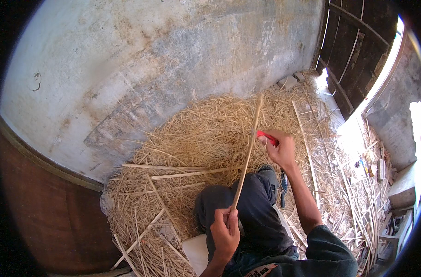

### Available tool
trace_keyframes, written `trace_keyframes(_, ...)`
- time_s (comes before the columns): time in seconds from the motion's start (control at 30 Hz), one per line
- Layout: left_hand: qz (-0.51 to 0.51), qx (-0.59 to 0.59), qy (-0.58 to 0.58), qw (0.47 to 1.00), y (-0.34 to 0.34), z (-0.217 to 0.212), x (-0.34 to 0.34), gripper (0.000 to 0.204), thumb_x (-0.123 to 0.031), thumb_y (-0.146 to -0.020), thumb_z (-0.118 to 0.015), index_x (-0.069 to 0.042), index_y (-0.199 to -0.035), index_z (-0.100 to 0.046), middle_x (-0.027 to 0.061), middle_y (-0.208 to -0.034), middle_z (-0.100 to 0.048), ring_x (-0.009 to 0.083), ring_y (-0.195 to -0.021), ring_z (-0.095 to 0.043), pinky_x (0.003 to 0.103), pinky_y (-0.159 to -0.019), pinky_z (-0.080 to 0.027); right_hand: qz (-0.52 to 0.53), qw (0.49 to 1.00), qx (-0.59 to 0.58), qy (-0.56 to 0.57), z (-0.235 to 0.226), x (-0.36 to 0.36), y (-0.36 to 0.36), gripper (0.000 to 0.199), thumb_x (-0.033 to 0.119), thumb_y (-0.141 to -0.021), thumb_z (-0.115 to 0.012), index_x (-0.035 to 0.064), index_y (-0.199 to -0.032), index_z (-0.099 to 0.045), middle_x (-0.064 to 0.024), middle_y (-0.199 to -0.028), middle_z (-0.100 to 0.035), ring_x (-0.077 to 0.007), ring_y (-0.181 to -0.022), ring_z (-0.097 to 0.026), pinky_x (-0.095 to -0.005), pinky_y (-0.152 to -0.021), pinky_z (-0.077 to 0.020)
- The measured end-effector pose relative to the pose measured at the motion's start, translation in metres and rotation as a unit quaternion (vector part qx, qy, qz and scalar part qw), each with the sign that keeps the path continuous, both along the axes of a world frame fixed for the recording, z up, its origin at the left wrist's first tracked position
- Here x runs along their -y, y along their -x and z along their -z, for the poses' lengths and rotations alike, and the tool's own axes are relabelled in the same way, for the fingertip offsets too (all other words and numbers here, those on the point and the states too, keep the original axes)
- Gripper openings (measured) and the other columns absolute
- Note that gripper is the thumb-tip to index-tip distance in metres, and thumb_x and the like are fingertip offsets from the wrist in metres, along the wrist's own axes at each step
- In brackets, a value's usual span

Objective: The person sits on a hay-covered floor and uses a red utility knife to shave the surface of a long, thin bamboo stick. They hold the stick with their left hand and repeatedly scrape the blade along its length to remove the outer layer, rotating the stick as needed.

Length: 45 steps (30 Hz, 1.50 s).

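A long, narrow bamboo strip slants up and away from me over my bent knees. My left hand is closed around its near end, thumb on top. Toward its far part, my right hand grips a small red-handled tool. The tool's tip meets the strip's right side, or is very close to it; its working edge is too small to make out. My dark trousers lie beneath the strip's lower half.
Shavings and straw-like slivers cover the floor. Loose bamboo strips lie left, and another long strip lies right. A stained wall rises ahead, with stones at its foot. A dark wooden door stands far right.
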<state>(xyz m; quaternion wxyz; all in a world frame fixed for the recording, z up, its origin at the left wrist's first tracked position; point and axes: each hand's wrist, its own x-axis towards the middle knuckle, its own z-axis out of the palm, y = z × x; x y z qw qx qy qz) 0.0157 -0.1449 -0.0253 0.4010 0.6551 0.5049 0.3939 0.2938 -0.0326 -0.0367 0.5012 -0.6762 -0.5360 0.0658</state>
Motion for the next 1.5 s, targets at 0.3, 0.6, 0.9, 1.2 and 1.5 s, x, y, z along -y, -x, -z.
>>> trace_keyframes(0.3, 0.033, -0.044, 0.04, 0.998, 0.018, 0.01, 0.023, 0.024, -0.023, -0.11, -0.06, 0.001, -0.111, -0.058, 0.0161, -0.082, -0.07, 0.0233, -0.071, -0.071, 0.036, -0.061, -0.052, 0.078, 0.995, 0.066, -0.003, 0.008, -0.011, -0.037, 0.029, 0.034, -0.094, -0.077, 0.0068, -0.104, -0.081, -0.0168, -0.078, -0.073, -0.0322, -0.065, -0.07, -0.0411, -0.061, -0.0527)
trace_keyframes(0.6, 0.126, -0.209, 0.12, 0.962, 0.056, 0.009, -0.017, 0.03, -0.033, -0.114, -0.047, -0.003, -0.118, -0.051, 0.0198, -0.091, -0.07, 0.0433, -0.075, -0.07, 0.052, -0.066, -0.051, -0.04, 0.994, -0.104, -0.007, -0.001, 0.007, -0.032, 0.036, 0.035, -0.103, -0.067, 0.0001, -0.103, -0.076, -0.0052, -0.07, -0.062, -0.016, -0.062, -0.056, -0.0338, -0.06, -0.0442)
trace_keyframes(0.9, 0.09, -0.159, 0.067, 0.981, 0.049, 0.011, -0.021, 0.043, -0.04, -0.114, -0.048, -0.003, -0.096, -0.064, 0.017, -0.068, -0.059, 0.0371, -0.061, -0.064, 0.046, -0.058, -0.046, -0.233, 0.908, -0.344, 0.062, -0.047, 0.03, -0.055, 0.046, 0.046, -0.111, -0.054, 0.0043, -0.1, -0.071, 0.009, -0.064, -0.036, -0.0044, -0.055, -0.033, -0.0259, -0.052, -0.027)
trace_keyframes(1.2, 0.124, 0.0, 0.112, 0.986, 0.036, 0.029, -0.017, 0.049, -0.036, -0.117, -0.039, -0.003, -0.084, -0.055, 0.002, -0.065, -0.046, 0.0118, -0.058, -0.042, 0.034, -0.057, -0.038, 0.001, 0.998, 0.057, -0.012, -0.081, 0.06, 0.002, 0.026, 0.027, -0.095, -0.077, 0.0048, -0.108, -0.075, -0.0136, -0.084, -0.072, -0.0257, -0.068, -0.071, -0.0357, -0.062, -0.0526)
trace_keyframes(1.5, 0.125, 0.053, 0.129, 0.982, 0.009, 0.01, -0.026, 0.043, -0.03, -0.118, -0.039, -0.002, -0.089, -0.053, 0.0054, -0.068, -0.043, 0.0124, -0.062, -0.043, 0.033, -0.059, -0.039, -0.158, 0.974, 0.161, -0.02, -0.051, 0.097, 0.072, 0.025, 0.03, -0.089, -0.083, 0.0142, -0.107, -0.077, -0.0043, -0.082, -0.071, -0.0247, -0.066, -0.071, -0.0364, -0.057, -0.0551)
